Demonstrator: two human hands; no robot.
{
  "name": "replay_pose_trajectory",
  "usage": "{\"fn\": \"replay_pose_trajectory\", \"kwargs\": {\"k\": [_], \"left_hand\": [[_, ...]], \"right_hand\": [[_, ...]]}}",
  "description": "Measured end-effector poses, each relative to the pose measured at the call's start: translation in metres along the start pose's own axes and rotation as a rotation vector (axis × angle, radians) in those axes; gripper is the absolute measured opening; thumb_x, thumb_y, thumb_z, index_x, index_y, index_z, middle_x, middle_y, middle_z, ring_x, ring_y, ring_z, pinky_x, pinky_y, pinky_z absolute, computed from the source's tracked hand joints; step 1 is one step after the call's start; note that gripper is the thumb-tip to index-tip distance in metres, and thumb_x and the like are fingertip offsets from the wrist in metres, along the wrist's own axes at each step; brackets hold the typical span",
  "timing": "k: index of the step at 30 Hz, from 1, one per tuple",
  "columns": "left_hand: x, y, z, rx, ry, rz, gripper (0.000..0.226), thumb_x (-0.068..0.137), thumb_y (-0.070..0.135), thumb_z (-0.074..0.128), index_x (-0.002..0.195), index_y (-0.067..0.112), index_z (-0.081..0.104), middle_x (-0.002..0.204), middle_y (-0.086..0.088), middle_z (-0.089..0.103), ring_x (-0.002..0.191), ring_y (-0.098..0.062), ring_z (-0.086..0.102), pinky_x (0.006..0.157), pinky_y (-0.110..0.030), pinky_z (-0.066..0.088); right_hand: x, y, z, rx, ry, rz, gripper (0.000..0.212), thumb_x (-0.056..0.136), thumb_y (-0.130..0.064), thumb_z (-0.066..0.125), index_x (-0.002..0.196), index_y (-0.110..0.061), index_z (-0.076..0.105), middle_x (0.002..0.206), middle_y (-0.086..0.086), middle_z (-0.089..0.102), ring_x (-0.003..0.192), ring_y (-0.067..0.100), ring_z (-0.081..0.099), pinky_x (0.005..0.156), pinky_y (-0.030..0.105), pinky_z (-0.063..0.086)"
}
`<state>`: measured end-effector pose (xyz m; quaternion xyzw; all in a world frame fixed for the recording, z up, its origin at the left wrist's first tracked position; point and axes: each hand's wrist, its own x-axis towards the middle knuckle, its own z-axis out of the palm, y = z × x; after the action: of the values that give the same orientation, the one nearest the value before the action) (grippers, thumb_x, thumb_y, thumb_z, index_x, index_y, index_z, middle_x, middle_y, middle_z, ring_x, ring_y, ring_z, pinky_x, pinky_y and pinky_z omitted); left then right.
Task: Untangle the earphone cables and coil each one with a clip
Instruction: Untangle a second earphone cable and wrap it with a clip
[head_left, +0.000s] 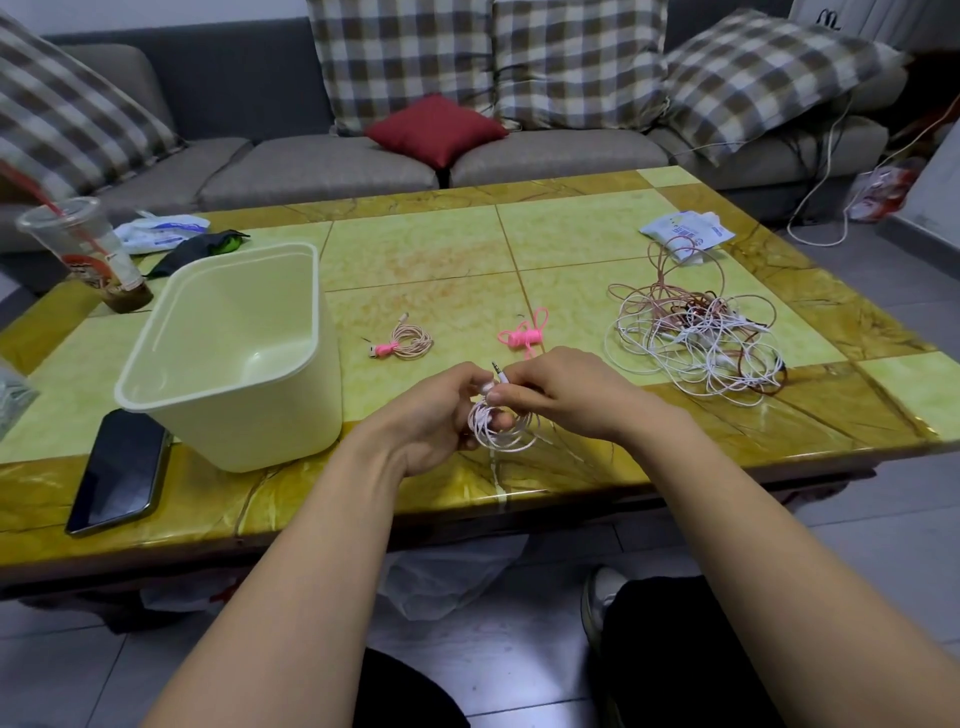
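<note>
both hands (498, 400) grip coiled cable (501, 428) w/ plug up

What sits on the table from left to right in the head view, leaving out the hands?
Drink cup → cream bin → coiled cable tied in pink → pink tie bundle → tangled cables.

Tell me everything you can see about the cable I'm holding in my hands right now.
The cable is thin and pale, whitish pink, with a smooth plastic look. It is wound into several loose round loops that hang between the hands above the near edge of the table. The left hand grips the coil with fingers curled round the loops. The right hand pinches the end by the metal jack plug, which sticks upward. No clip shows on it.
</note>
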<state>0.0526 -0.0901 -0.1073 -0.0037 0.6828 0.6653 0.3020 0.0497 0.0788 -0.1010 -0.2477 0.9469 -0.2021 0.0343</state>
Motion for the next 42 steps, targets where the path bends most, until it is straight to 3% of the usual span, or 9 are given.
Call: {"fn": "replay_pose_trajectory", "kwargs": {"k": [7,16,21,24,27,31,33,37,42], "left_hand": [[-0.003,0.006,0.003,-0.116,0.0,0.058,0.025,0.086,0.015,0.037,0.069,0.021,0.054,0.061,0.005,0.036,0.049,-0.009,0.031,0.061,-0.029,0.029],[-0.007,0.007,0.006,0.269,0.102,0.241,0.031,0.095,0.019,0.032,0.078,0.014,0.057,0.057,0.007,0.042,0.072,-0.021,0.035,0.075,-0.038,0.028],[-0.016,0.012,0.013,0.434,0.065,0.262,0.027,0.1,0.014,0.037,0.079,0.009,0.054,0.066,0.004,0.048,0.061,-0.005,0.042,0.067,-0.022,0.039],[-0.014,0.01,0.016,0.549,0.081,0.214,0.028,0.102,0.018,0.038,0.078,0.014,0.051,0.079,-0.005,0.052,0.073,-0.014,0.043,0.063,-0.022,0.035],[-0.007,0.006,0.01,0.677,0.061,0.153,0.024,0.096,0.023,0.039,0.09,0.013,0.06,0.092,-0.003,0.059,0.089,-0.02,0.053,0.087,-0.036,0.045],[-0.002,-0.003,-0.002,0.739,0.038,0.05,0.03,0.077,0.053,0.042,0.091,0.042,0.067,0.123,-0.004,0.056,0.121,-0.02,0.046,0.107,-0.044,0.036],[-0.007,0.0,0.001,0.674,0.029,0.071,0.026,0.086,0.046,0.048,0.086,0.031,0.069,0.119,-0.002,0.06,0.116,-0.015,0.049,0.104,-0.035,0.037],[-0.014,0.007,0.005,0.519,-0.004,0.173,0.027,0.098,0.017,0.046,0.075,0.014,0.06,0.072,0.01,0.056,0.071,-0.001,0.045,0.072,-0.023,0.033],[-0.014,0.001,0.0,0.454,-0.061,0.201,0.027,0.099,0.029,0.05,0.078,0.02,0.066,0.074,0.013,0.061,0.072,-0.004,0.046,0.074,-0.029,0.03]], "right_hand": [[0.001,0.005,0.004,0.148,0.07,-0.019,0.037,0.1,-0.045,0.044,0.068,-0.028,0.049,0.062,-0.009,0.049,0.061,0.007,0.045,0.062,0.035,0.035],[0.0,0.011,0.009,0.608,0.06,0.037,0.051,0.103,-0.038,0.041,0.092,0.008,0.059,0.069,-0.005,0.04,0.059,0.005,0.034,0.058,0.023,0.028],[-0.002,0.011,0.006,0.653,-0.041,0.032,0.039,0.103,-0.031,0.044,0.067,-0.02,0.053,0.061,-0.007,0.038,0.054,0.004,0.031,0.052,0.017,0.026],[0.001,0.014,0.012,0.548,-0.048,0.049,0.036,0.102,-0.03,0.046,0.069,-0.022,0.054,0.059,-0.015,0.047,0.055,0.0,0.038,0.06,0.018,0.032],[0.002,0.016,0.014,0.493,-0.033,0.053,0.034,0.102,-0.032,0.048,0.074,-0.017,0.061,0.069,-0.009,0.053,0.063,0.005,0.044,0.066,0.025,0.037],[-0.001,0.015,0.01,0.454,0.007,0.039,0.031,0.101,-0.031,0.049,0.074,-0.025,0.062,0.068,-0.015,0.06,0.063,-0.006,0.052,0.065,0.014,0.038],[-0.002,0.013,0.009,0.416,0.026,0.026,0.032,0.102,-0.03,0.049,0.071,-0.031,0.058,0.065,-0.016,0.059,0.063,-0.008,0.052,0.062,0.012,0.037],[-0.001,0.014,0.008,0.368,0.067,0.007,0.032,0.101,-0.033,0.05,0.072,-0.025,0.06,0.068,-0.013,0.058,0.063,-0.002,0.05,0.063,0.021,0.037],[0.0,0.014,0.008,0.281,0.084,0.004,0.035,0.1,-0.037,0.051,0.066,-0.028,0.053,0.06,-0.011,0.051,0.056,0.004,0.043,0.059,0.03,0.032]]}}
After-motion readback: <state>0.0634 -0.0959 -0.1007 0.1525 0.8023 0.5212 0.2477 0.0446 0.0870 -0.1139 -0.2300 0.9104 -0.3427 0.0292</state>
